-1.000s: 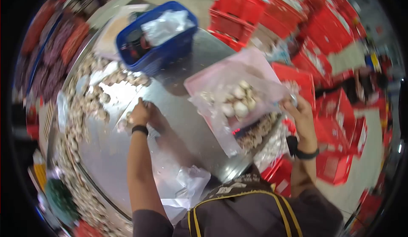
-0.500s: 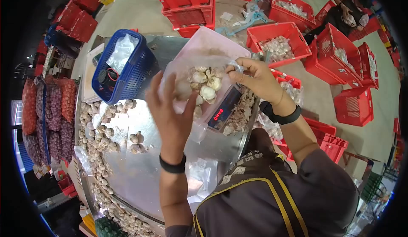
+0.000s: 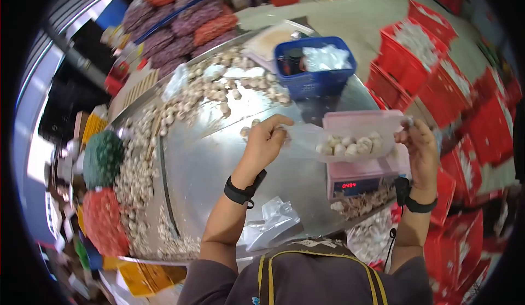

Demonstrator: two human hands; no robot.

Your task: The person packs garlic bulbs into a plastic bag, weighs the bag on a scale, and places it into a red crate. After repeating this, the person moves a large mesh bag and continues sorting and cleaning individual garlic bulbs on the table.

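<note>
A clear plastic bag (image 3: pixel 311 135) with several garlic bulbs (image 3: pixel 351 147) inside is stretched sideways between my hands. My left hand (image 3: pixel 269 135) is closed on its drawn-out left end, above the metal table. At the other end, my right hand (image 3: pixel 418 138) pinches the bag's right corner between thumb and fingers. Behind the bag is a pink tray (image 3: pixel 358 119), which it overlaps in this view. Just below them sits a scale (image 3: pixel 363 184) with a lit red display, and dry garlic skins (image 3: pixel 363 205) lie along its front.
Loose garlic bulbs (image 3: pixel 136 179) cover the left and far edges of the metal table (image 3: pixel 219 168). A blue basket (image 3: pixel 317 80) holding plastic bags stands at the back. An empty-looking plastic bag (image 3: pixel 279 223) lies near my body. Red crates (image 3: pixel 410 59) are stacked at right.
The view has turned left. My left hand's spread fingers have closed on the bag's end, and the bag is now drawn out sideways with the garlic in it. My right hand keeps its pinch.
</note>
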